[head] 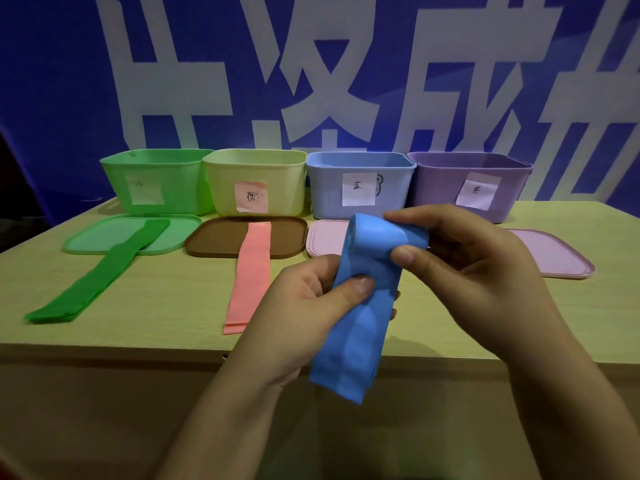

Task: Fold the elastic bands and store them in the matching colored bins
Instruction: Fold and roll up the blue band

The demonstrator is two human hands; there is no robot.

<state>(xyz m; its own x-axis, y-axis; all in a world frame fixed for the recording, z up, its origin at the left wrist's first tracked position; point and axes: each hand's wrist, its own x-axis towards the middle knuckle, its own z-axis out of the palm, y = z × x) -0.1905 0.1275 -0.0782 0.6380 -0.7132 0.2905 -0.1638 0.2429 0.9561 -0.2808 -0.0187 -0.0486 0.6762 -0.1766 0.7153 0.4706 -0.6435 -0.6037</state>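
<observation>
A blue elastic band (360,327) hangs in the air over the table's front edge, its top end rolled over. My right hand (474,261) pinches that rolled top between thumb and fingers. My left hand (311,306) pinches the band's middle just below. A green band (100,271) lies flat at the left, its far end on a green lid (93,237). A pink band (251,275) lies flat with its far end on a brown lid (214,240). Four open bins stand in a row behind: green (156,181), yellow (256,180), blue (360,183), purple (467,185).
Each bin carries a paper label. Two pink lids lie in front of the blue bin (325,237) and the purple bin (554,254). The wooden table (166,306) ends just below my hands. A blue banner with white characters hangs behind.
</observation>
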